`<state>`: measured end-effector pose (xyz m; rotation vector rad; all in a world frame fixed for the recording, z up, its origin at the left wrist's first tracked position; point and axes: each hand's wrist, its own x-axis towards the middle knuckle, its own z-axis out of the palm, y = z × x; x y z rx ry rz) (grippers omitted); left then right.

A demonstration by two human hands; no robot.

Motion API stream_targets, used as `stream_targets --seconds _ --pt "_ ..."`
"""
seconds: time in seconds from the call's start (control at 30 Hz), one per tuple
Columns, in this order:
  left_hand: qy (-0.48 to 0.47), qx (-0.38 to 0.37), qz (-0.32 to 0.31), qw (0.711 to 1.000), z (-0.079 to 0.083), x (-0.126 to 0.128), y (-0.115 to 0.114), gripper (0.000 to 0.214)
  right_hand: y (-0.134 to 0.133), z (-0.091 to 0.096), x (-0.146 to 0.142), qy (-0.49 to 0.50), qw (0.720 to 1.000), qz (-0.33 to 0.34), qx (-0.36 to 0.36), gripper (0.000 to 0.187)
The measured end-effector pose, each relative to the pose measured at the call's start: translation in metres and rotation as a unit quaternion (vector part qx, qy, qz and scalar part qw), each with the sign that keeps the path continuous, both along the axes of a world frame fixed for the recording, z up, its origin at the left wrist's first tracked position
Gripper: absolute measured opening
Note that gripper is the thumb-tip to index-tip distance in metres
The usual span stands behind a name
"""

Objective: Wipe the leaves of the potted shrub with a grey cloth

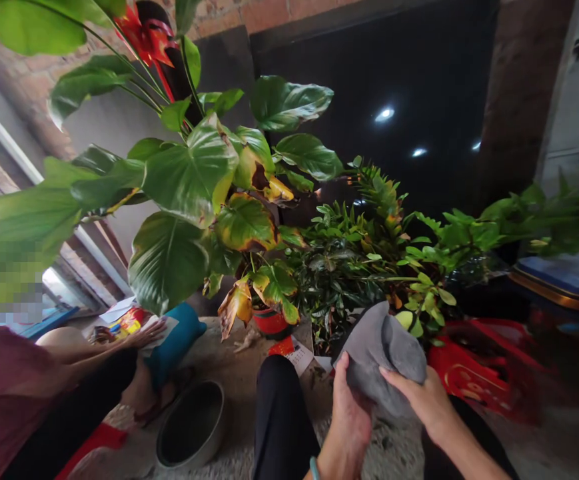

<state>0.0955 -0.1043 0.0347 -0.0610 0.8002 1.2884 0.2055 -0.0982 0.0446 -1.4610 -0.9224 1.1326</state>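
Observation:
A grey cloth (386,357), folded and bunched, is held up between my two hands over my knees. My left hand (352,407) grips its lower left side, thumb pointing up along the edge. On the opposite side, my right hand (422,397) pinches the fabric with the thumb on top; its other fingers are hidden behind. Whether anything is wrapped inside the cloth, I cannot tell. Just beyond the cloth are leafy green plants (349,267) and a white and red printed paper (294,353) on the ground.
A dark basin (192,423) stands left of my knee. Ahead is a large-leaved plant (189,173) in a red pot (272,323). A red plastic container (484,367) sits at right. At left, another person's hand (146,333) rests near colourful packets (129,320).

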Motion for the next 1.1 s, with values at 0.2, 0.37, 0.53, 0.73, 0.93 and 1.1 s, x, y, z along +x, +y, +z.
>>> stream_targets --seconds 0.2,0.37,0.53,0.73,0.93,1.1 --pt "0.076 0.077 0.030 0.994 -0.008 -0.004 -0.001 0.040 0.003 0.029 0.012 -0.148 0.987 0.056 0.023 0.018" --pt "0.015 0.011 -0.007 1.000 -0.005 -0.005 0.004 0.023 -0.001 0.019 0.006 0.109 0.992 0.055 -0.042 0.039" --pt "-0.045 0.001 -0.094 0.995 -0.006 -0.003 0.005 0.032 -0.002 -0.008 0.002 0.288 0.949 0.033 -0.125 0.036" --pt "-0.009 -0.051 0.007 0.999 -0.018 0.000 0.011 0.033 -0.014 -0.023 -0.007 0.220 0.970 0.050 -0.087 0.050" --pt "0.105 -0.041 0.020 0.993 -0.021 0.001 0.015 0.035 -0.014 -0.019 -0.015 0.200 0.974 -0.041 -0.097 0.051" --pt "0.129 -0.041 0.064 0.989 -0.024 -0.008 0.022 0.021 -0.001 -0.014 0.004 0.208 0.970 -0.119 -0.048 0.059"
